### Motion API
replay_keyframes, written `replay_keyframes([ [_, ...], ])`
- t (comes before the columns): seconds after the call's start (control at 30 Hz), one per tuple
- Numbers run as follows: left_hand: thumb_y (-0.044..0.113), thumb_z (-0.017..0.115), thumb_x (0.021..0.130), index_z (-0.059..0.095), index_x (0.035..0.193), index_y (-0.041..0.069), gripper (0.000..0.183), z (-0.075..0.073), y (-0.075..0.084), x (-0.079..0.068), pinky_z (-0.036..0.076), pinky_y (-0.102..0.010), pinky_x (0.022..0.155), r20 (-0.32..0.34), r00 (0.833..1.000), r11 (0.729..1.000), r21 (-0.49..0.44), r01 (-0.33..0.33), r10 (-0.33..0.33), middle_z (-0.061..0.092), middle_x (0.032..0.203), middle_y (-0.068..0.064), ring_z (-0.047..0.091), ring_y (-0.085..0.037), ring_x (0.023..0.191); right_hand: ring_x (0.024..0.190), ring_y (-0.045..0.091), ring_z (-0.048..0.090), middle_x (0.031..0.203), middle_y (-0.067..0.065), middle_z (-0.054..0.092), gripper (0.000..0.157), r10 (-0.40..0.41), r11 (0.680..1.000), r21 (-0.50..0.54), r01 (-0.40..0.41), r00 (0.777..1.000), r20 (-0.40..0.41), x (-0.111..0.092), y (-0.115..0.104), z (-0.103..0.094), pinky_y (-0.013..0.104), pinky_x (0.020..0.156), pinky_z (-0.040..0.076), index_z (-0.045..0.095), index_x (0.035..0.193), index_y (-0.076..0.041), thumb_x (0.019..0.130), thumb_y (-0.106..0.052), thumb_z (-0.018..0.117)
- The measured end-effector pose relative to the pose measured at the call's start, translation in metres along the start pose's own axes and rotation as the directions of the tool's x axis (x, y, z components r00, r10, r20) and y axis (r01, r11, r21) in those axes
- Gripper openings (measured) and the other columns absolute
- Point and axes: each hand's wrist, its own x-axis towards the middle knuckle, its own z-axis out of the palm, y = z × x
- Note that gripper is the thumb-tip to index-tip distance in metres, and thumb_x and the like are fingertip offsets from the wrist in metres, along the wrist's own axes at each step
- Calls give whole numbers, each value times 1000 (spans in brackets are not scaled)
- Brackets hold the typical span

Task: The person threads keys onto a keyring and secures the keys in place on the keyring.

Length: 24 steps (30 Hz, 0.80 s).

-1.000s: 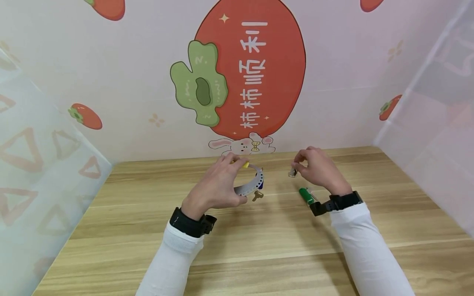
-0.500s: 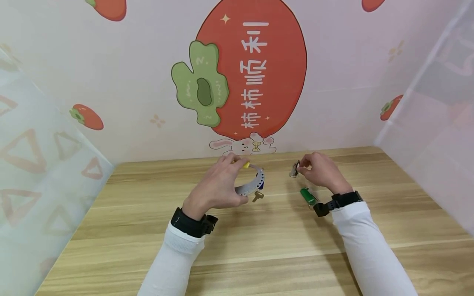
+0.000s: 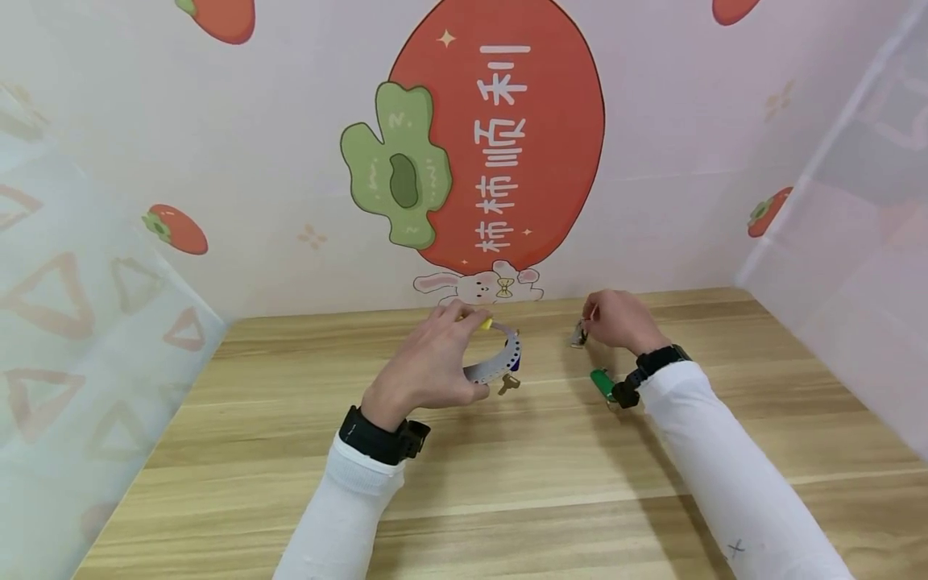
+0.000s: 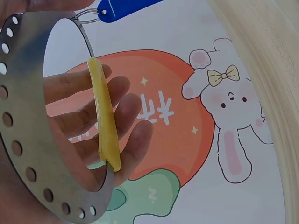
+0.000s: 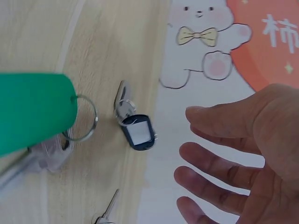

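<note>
The left hand (image 3: 428, 358) grips a perforated metal ring (image 4: 28, 102) over the worktop (image 3: 544, 467), its fingers curled at the yellow sleeve (image 4: 103, 112). A blue tag (image 4: 124, 7) is linked to the ring. The right hand (image 5: 261, 154) holds nothing, thumb and fingers parted, near a black fob (image 5: 138, 132) with a key (image 5: 124, 108) on the worktop. A green tag (image 5: 32, 109) lies closer to the right wrist.
</note>
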Motion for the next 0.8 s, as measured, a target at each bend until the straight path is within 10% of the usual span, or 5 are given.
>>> replay_keyframes([
  [0.43,29,87,69,56,143,9,83,-1,2,1,48,-44,93,0,1000,1000,4,-2,2,53,131,-10,49,-27,114,126,48,50,134,31,55,37,11,996,-90,-2,995,96,21,9,5,59,100,44,65,127,6,91,-3,65],
  [0.8,29,87,69,57,142,11,81,-2,1,0,47,-42,90,-17,1000,1000,-1,-8,8,55,128,-9,50,-26,110,114,45,58,122,28,63,27,3,992,-125,3,999,49,29,23,17,57,91,49,73,111,3,87,4,62],
])
